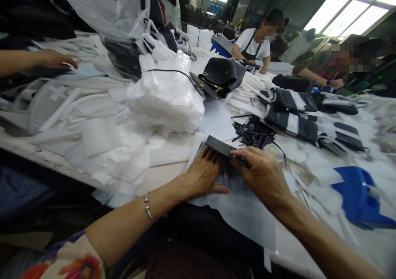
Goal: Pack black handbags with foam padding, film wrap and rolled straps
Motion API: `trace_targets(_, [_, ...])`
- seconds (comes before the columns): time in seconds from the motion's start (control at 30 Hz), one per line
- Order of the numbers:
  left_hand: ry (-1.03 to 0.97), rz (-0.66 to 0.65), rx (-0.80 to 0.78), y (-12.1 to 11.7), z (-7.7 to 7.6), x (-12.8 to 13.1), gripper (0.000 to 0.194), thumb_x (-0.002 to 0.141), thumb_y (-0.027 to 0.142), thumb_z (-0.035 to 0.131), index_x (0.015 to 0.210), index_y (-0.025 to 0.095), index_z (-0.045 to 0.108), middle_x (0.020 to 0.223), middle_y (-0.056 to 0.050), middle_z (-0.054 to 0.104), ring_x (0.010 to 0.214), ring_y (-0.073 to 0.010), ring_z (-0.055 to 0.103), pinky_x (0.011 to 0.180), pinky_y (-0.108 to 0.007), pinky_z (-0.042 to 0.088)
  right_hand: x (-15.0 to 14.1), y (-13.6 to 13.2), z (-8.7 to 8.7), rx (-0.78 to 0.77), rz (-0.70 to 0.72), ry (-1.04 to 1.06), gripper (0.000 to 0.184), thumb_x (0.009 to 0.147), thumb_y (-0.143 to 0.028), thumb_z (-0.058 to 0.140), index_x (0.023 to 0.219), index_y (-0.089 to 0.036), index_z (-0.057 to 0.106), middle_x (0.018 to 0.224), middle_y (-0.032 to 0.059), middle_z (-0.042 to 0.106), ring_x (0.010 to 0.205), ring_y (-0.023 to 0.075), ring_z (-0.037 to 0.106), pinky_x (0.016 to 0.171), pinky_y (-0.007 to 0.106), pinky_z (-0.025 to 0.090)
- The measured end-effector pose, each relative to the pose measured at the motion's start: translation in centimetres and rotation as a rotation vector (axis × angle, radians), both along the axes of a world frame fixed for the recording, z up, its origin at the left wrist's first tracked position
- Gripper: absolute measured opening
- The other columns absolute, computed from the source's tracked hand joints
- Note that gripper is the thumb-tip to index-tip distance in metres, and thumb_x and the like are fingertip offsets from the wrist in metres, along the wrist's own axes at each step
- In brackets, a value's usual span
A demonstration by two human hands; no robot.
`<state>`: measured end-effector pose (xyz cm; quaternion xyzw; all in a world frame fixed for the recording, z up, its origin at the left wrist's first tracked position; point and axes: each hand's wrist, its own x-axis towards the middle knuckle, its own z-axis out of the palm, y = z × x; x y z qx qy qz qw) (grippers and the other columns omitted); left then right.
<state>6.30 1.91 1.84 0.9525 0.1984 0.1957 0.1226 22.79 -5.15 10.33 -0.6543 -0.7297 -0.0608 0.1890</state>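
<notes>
Where right hand [262, 173] grips black piece [219, 146], gripped end hidden.

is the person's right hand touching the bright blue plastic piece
No, the right hand is at the black rectangular piece; the blue piece lies apart.

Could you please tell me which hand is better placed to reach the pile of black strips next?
Probably the right hand: it is nearer the black strips, while the left hand lies farther off, touching the black piece.
</notes>
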Motion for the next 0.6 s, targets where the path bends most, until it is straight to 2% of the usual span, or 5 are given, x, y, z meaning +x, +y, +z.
trace_targets(0.13, [-0.056, -0.065, -0.003, 0.3, 0.0, -0.2, 0.078, 0.074, 0.062, 0.070, 0.132, 0.014, 0.051, 0.135, -0.015, 0.056, 0.130, -0.0327, 0.045, 0.117, -0.050, 0.019, -0.5, -3.4, -4.6, 0.116, 0.013, 0.113, 0.025, 0.087, -0.011, 0.054, 0.107, -0.020, 0.065, 0.100, 0.0053, 0.070, 0.094, 0.0202, 0.066, 0.083, 0.033, 0.053])
trace_targets(0.23, [-0.058, -0.075, 0.033, 0.8, 0.5, -0.7, 0.083, 0.071, 0.068, 0.068, 0.129, 0.012, 0.054, 0.134, -0.017, 0.057, 0.132, -0.0334, 0.043, 0.117, -0.049, 0.018, 0.0, -4.2, -6.6, 0.163, 0.002, 0.184, 0.020, 0.088, -0.014, 0.057, 0.105, -0.022, 0.064, 0.100, 0.0050, 0.071, 0.093, 0.0195, 0.067, 0.083, 0.033, 0.054])
trace_targets(0.3, [-0.022, -0.050, 0.060, 0.6, 1.0, -1.3, 0.078, 0.071, 0.067, 0.068, 0.124, 0.010, 0.059, 0.130, -0.018, 0.058, 0.131, -0.0332, 0.044, 0.117, -0.049, 0.020, 0.3, -4.3, -7.1, 0.162, 0.026, 0.197, 0.019, 0.088, -0.015, 0.058, 0.104, -0.023, 0.065, 0.101, 0.0051, 0.072, 0.093, 0.0195, 0.068, 0.084, 0.034, 0.055])
trace_targets(0.43, [0.032, 0.057, 0.086, -1.4, 2.0, -3.0, 0.043, 0.083, 0.050, 0.067, 0.105, 0.013, 0.065, 0.113, -0.013, 0.065, 0.121, -0.0283, 0.052, 0.115, -0.048, 0.024, 0.4, -4.3, -7.2, 0.171, 0.078, 0.197, 0.021, 0.088, -0.013, 0.057, 0.104, -0.022, 0.066, 0.102, 0.0048, 0.073, 0.095, 0.0191, 0.069, 0.086, 0.034, 0.056])
trace_targets(0.6, [0.033, 0.014, 0.076, -4.1, 1.2, -4.0, 0.029, 0.084, 0.040, 0.068, 0.100, 0.017, 0.064, 0.101, -0.006, 0.066, 0.103, -0.0226, 0.059, 0.110, -0.042, 0.034, 0.3, -4.2, -7.2, 0.156, 0.088, 0.142, 0.024, 0.086, -0.010, 0.055, 0.100, -0.022, 0.069, 0.098, 0.0041, 0.074, 0.092, 0.0196, 0.069, 0.082, 0.035, 0.057])
